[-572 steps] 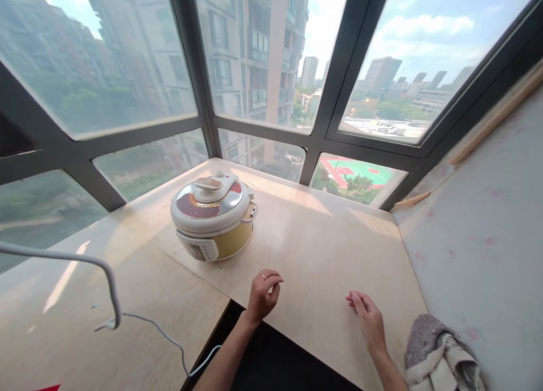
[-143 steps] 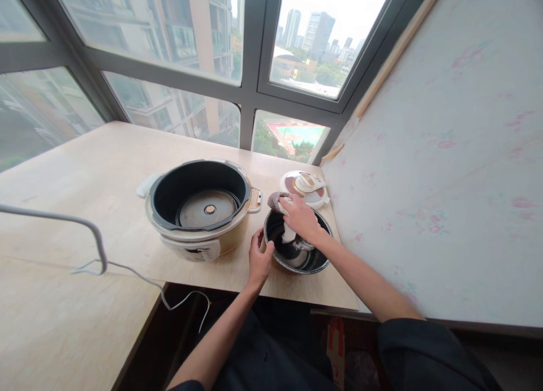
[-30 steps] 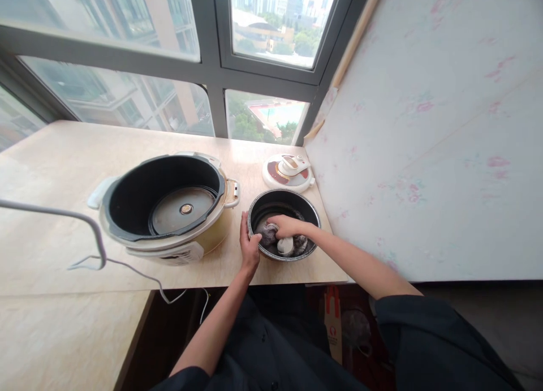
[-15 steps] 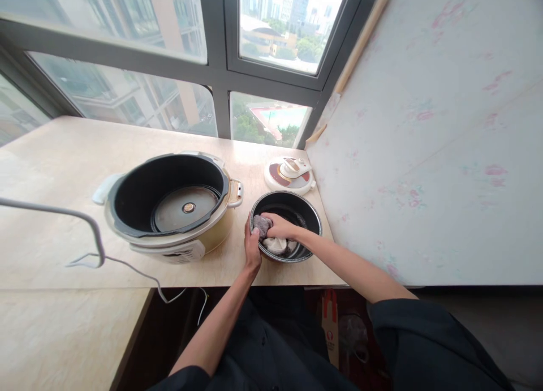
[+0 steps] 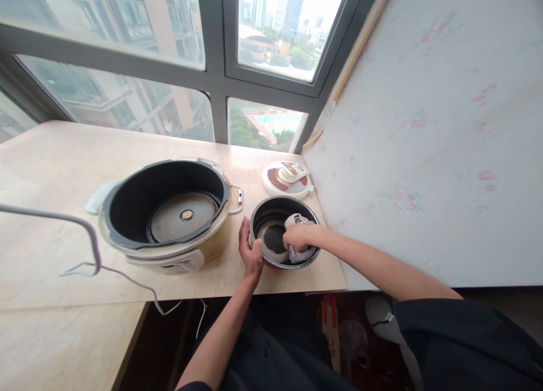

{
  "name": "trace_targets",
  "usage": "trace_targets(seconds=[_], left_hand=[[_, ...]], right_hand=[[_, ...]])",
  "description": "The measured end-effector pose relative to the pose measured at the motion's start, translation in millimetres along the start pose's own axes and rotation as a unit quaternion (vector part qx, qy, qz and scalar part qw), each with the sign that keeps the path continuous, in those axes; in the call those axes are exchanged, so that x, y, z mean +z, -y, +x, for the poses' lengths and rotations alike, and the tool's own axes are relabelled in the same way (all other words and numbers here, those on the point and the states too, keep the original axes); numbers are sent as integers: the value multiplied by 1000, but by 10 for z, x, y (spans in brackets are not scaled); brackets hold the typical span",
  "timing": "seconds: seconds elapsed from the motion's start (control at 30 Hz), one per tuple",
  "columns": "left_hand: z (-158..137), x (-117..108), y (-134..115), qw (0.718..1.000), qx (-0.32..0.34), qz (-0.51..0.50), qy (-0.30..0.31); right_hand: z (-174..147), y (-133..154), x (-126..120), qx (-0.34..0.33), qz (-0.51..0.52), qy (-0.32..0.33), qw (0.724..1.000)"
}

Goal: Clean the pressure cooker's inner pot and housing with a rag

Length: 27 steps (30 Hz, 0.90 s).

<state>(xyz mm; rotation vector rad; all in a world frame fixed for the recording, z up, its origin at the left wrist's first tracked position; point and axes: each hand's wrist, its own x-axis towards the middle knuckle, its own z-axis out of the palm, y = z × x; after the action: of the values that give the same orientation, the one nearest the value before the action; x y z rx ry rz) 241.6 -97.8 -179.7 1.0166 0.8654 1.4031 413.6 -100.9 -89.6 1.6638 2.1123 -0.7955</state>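
A round black inner pot (image 5: 271, 211) stands on the wooden counter, its bottom partly pale and worn. My left hand (image 5: 251, 254) grips its left side, thumb at the rim and fingers along the outer wall. Inside the pot, my right hand (image 5: 298, 236) is closed on a grey and white cloth (image 5: 302, 256), pressed against the right part of the inner wall. Left of the pot sits the electric pressure cooker body (image 5: 218, 232), open at the top with its heating plate (image 5: 169, 221) showing. Behind the pot lies the cooker lid (image 5: 278, 181), white and brown.
The counter (image 5: 46, 170) runs along a window (image 5: 216, 80). A patterned wall panel (image 5: 407, 153) rises close on the right. A grey curved bar (image 5: 91, 232) juts in from the left, and a white cord (image 5: 139, 287) hangs over the counter's front edge. Below stands a paper bag (image 5: 331, 334).
My right hand has swept the cloth from the pot's left side to its right side. My left hand remains at the left rim. The view has shifted slightly.
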Motion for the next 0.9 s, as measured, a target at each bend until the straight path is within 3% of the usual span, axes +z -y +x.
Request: trace_targets(seconds=[0.3,0.37,0.47,0.53,0.63,0.9], left_hand=[[101,-13,-98,999,-45,-21,11],[95,-9,-101,999,-43,-19,11],[94,-12,-92,999,-36,-15,13],[100,-18,-81,999,-28,-11,17],[116,-24,-68,1000,-14,-2,18],[129,32,-107,999,-26,-20,1]], right_hand=[[51,-326,-32,-190,-192,-97,958],[115,-327,-22,-248,-256,-150,922],[240,-261,-14,-322,-350,-248,844],[317,-200,-18,-336,-375,-271,820],[379,-146,-17,-321,-403,-253,819],[174,-157,-16,-165,-410,-197,875]])
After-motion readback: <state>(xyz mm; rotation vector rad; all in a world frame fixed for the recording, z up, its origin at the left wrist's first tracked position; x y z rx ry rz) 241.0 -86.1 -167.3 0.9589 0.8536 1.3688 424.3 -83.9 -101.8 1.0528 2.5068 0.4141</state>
